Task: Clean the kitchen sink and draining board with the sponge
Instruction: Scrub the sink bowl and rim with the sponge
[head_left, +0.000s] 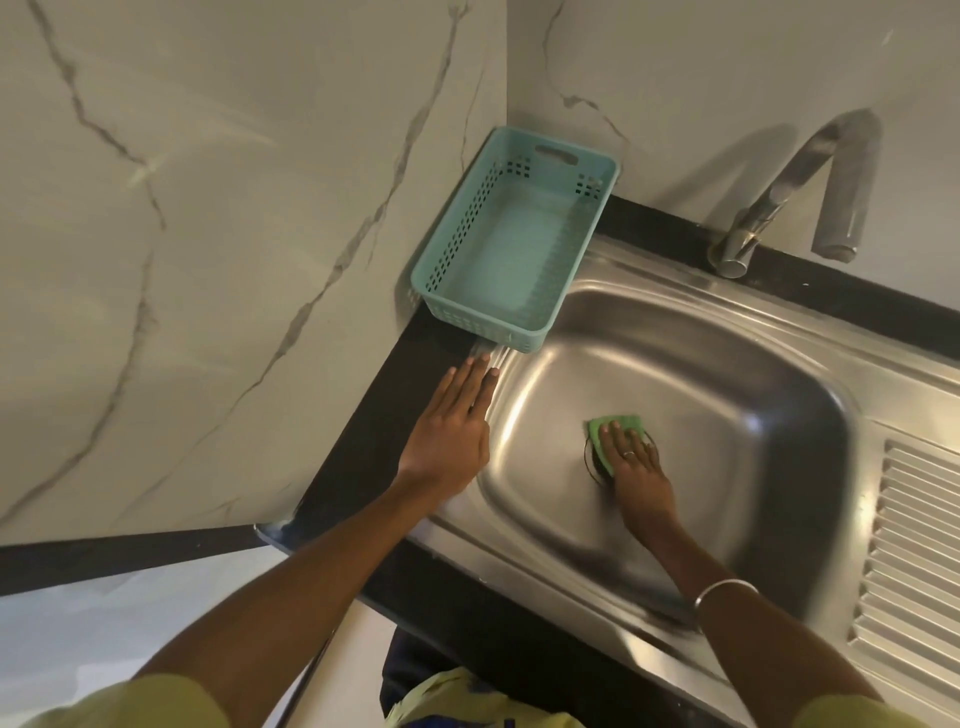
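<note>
A stainless steel sink (727, 395) fills the middle of the view, with its ribbed draining board (914, 551) at the right edge. My right hand (636, 465) lies flat with straight fingers on a green sponge (610, 426), pressing it onto the bottom of the basin over the drain. The drain is mostly hidden under the sponge and hand. My left hand (452, 421) rests flat, fingers straight, on the sink's left rim beside the black counter.
An empty teal plastic basket (441, 280) sits on the black counter (374, 415) at the sink's back left corner, against the marble wall. A chrome tap (779, 202) rises behind the sink at the upper right.
</note>
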